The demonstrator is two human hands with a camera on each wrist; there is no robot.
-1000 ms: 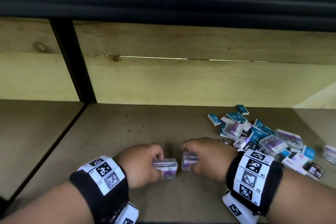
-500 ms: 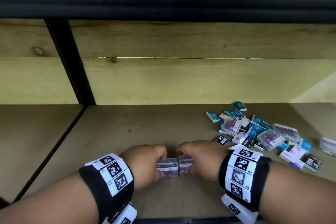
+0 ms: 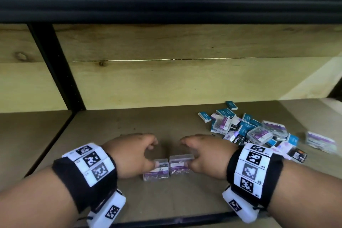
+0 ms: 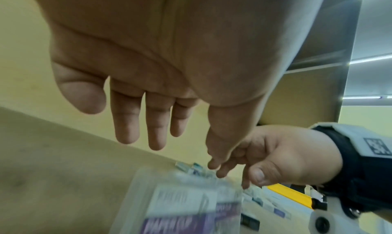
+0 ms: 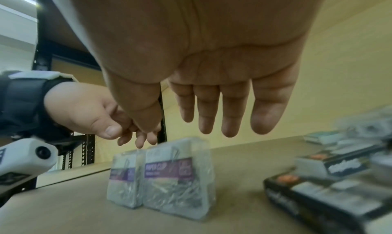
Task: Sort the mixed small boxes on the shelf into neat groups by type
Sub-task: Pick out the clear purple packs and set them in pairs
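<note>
Left hand (image 3: 129,155): hovers above the left clear box (image 3: 156,170), grip loose, fingers relaxed and holding nothing.
Right hand (image 3: 207,155): above the right clear box (image 3: 180,165), grip loose, fingers straight and apart, nothing held.
Clear boxes: two purple-labelled paper-clip boxes, upright and side by side, touching, near the front edge of the shelf (image 3: 111,131).
Mixed pile (image 3: 255,131): teal, clear and black boxes heaped toward the shelf's right end; several overlap, so their count is unclear.
Hard to read: labels motion-blurred; whether thumbs touch the boxes cannot be told.
</note>
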